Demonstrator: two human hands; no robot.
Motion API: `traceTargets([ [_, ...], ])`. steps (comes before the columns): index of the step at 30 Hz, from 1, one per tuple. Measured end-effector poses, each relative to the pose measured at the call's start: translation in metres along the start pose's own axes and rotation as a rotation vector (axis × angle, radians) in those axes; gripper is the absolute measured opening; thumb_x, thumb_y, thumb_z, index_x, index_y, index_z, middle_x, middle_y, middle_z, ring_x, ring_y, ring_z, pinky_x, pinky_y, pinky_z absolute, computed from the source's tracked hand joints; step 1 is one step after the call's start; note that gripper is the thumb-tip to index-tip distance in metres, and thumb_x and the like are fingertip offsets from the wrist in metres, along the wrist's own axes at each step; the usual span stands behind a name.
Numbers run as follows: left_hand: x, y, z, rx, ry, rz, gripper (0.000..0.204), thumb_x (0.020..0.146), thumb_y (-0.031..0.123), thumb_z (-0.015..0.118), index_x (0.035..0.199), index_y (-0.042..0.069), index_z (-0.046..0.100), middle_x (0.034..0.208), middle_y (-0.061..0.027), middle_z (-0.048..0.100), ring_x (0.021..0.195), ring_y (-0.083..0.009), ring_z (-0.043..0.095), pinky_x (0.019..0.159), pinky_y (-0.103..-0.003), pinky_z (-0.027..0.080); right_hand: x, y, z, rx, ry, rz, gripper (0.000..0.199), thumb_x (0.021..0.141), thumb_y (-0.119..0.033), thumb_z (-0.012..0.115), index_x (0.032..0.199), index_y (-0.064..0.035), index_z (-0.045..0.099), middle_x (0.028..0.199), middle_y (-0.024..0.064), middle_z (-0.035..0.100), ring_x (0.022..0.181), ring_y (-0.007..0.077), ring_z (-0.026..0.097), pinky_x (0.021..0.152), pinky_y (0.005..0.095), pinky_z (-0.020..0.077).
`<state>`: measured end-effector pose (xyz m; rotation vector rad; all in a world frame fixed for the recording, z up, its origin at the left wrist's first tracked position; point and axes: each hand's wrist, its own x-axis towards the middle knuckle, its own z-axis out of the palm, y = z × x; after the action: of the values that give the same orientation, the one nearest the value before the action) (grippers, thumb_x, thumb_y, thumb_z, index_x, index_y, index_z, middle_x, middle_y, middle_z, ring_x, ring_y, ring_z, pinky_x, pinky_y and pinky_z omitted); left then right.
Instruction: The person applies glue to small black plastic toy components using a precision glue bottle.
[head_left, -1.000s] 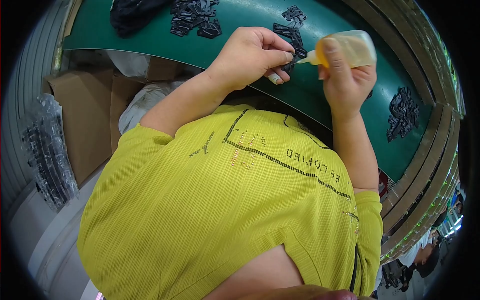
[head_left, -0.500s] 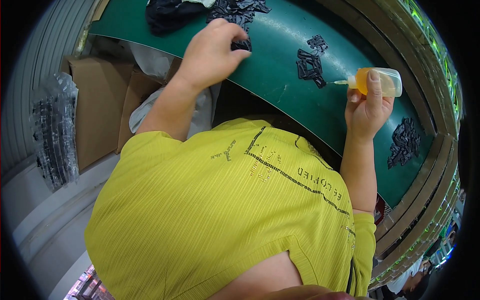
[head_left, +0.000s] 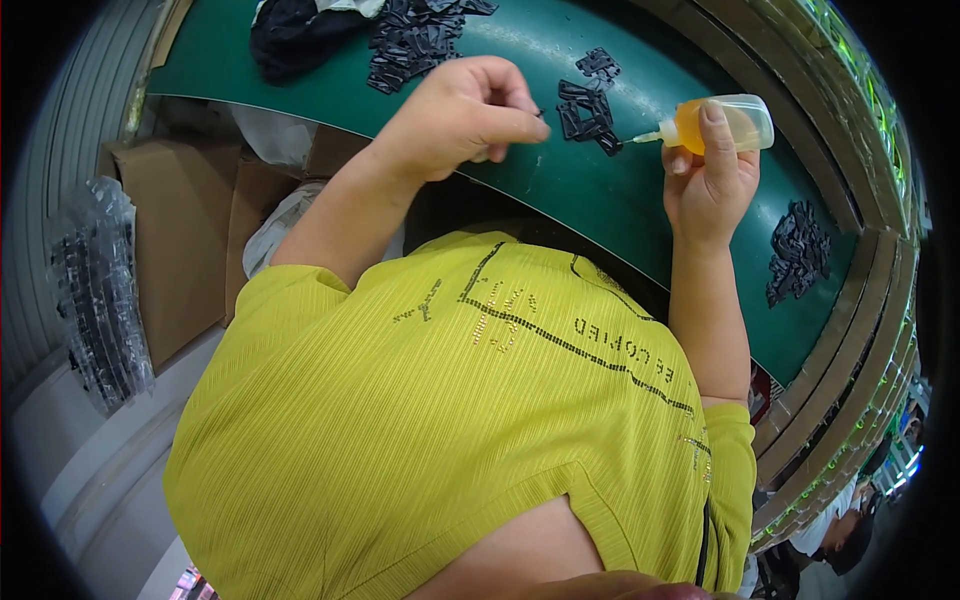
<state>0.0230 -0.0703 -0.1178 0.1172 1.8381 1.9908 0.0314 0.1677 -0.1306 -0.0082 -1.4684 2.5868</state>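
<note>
My right hand is wrapped round a squeeze bottle of amber liquid, held on its side. Its thin needle tip points left, close to a small group of black plastic pieces on the green tabletop. My left hand is closed in a pinch above the table's near edge. A tiny dark piece shows at its fingertips, mostly hidden by them. Beyond that hand lies a larger heap of black plastic pieces.
Another black heap lies at the table's right end. Dark cloth sits at the far left. Stacked brown strips line the right side. A cardboard box and a clear bag of black parts stand to my left.
My left hand has moved right and nearer, away from the larger heap, its fingers now pinched with a dark piece. The whole view has shifted slightly; the bottle stays in my right hand.
</note>
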Motion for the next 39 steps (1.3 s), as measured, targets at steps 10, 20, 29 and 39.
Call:
traceTargets([
  [10,0.01,-0.006,0.039,0.028,-0.022,-0.177,0.021,0.082,0.001,0.064,0.101,-0.004,0.058,0.078,-0.0079,0.064,0.063,-0.0138,0.065,0.051,-0.02,0.049,-0.002,0.002,0.0,-0.166,-0.085,-0.123,0.015,0.085,-0.014,0.067,0.093,-0.003,0.059,0.08,0.0065,0.062,0.056,0.0088,0.055,0.046,0.018,0.0407],
  [20,0.01,-0.006,0.043,0.071,-0.015,-0.178,0.024,0.08,0.002,0.065,0.102,-0.005,0.059,0.076,-0.0087,0.065,0.064,-0.0139,0.065,0.052,-0.021,0.05,-0.007,0.004,0.004,-0.338,-0.144,-0.228,0.014,0.085,-0.013,0.069,0.09,-0.0022,0.062,0.079,0.0053,0.064,0.056,0.0077,0.055,0.048,0.0175,0.0415],
  [29,0.01,-0.006,0.044,0.081,-0.021,-0.177,0.023,0.08,0.002,0.065,0.101,-0.005,0.059,0.076,-0.0086,0.066,0.063,-0.0145,0.065,0.054,-0.021,0.05,-0.007,0.005,0.001,-0.358,-0.181,-0.207,0.018,0.084,-0.016,0.07,0.094,-0.0035,0.062,0.083,0.006,0.065,0.059,0.0086,0.058,0.049,0.0175,0.0431],
  [39,0.01,-0.009,0.042,0.07,-0.016,-0.167,0.022,0.079,0.002,0.066,0.1,-0.005,0.06,0.076,-0.0093,0.066,0.062,-0.0143,0.066,0.053,-0.021,0.051,-0.005,0.004,-0.001,-0.341,-0.121,-0.255,0.018,0.084,-0.015,0.07,0.095,-0.003,0.062,0.084,0.0065,0.065,0.059,0.0083,0.057,0.049,0.0174,0.0429],
])
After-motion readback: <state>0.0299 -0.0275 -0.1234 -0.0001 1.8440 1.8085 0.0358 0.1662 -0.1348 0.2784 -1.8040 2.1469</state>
